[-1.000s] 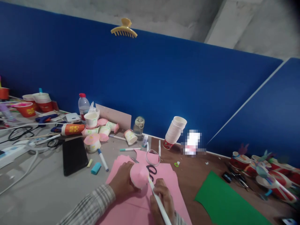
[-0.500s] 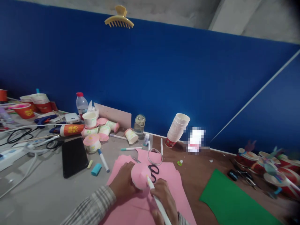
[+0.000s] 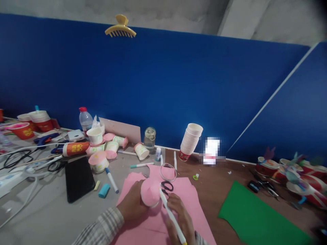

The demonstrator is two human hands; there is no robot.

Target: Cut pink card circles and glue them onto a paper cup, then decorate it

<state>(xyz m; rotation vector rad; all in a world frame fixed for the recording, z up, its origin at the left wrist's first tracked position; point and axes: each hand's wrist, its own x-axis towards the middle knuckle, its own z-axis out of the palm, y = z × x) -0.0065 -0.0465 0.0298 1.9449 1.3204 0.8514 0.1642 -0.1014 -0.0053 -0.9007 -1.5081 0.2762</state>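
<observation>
My left hand [image 3: 132,203] grips a paper cup [image 3: 150,193] whose pink paper-covered end faces me. Most of the cup's side is hidden behind that end and my fingers. In my right hand [image 3: 181,214] is a white marker [image 3: 171,215] with a yellow end, its tip at the right edge of the pink cover. Whether the tip touches the paper I cannot tell. Both hands are over pink paper sheets [image 3: 190,200]. Black-handled scissors [image 3: 167,186] lie on the sheets just beyond the cup, beside a roll of clear tape [image 3: 168,172].
Several pink-trimmed paper cups [image 3: 99,161] stand and lie at the left, near a black tablet [image 3: 79,178] and a blue eraser [image 3: 104,191]. A leaning cup stack [image 3: 190,141] and a glass jar [image 3: 149,137] stand by the blue partition [image 3: 163,85]. Green paper [image 3: 258,214] lies at the right.
The camera view has tilted and shifted slightly. My left hand still grips the cup, and the marker tip stays at the right edge of its pink cover.
</observation>
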